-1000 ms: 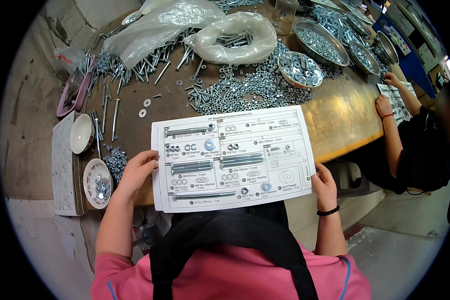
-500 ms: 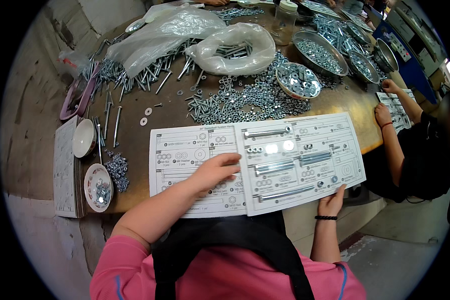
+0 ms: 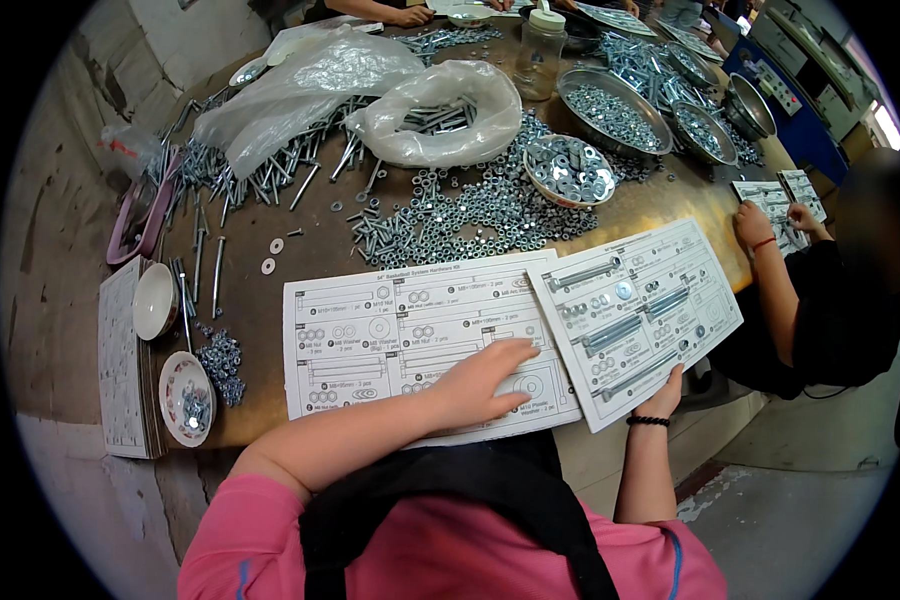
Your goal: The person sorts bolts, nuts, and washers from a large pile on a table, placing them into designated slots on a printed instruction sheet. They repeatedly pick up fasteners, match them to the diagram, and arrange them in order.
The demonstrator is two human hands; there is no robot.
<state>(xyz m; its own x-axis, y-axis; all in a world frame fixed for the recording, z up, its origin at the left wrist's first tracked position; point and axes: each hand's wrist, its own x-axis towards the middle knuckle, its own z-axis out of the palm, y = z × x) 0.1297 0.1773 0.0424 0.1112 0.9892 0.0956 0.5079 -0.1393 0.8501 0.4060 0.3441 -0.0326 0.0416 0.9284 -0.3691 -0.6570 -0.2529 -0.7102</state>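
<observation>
My right hand (image 3: 660,393) grips the lower edge of a white printed card (image 3: 602,398) bearing bolts, nuts and washers on its outlines. That card is tilted, its left edge overlapping another printed card (image 3: 345,350) at the table's front edge. On the second card, only printed outlines show and no hardware. Over its right part lies my left hand (image 3: 485,385), fingers spread and holding nothing, the fingertips close to the loaded card's left edge.
Loose nuts (image 3: 420,215) are heaped beyond the cards, beside a bowl of washers (image 3: 570,172). Plastic bags (image 3: 370,125) cover long bolts. Left stand two small bowls (image 3: 157,302) and a card stack (image 3: 130,380). At right, a co-worker's hands (image 3: 755,225) touch similar cards.
The loaded card has moved right in my right hand, uncovering more of the card beneath. My left hand has shifted right and slightly down. The whole view has turned a little.
</observation>
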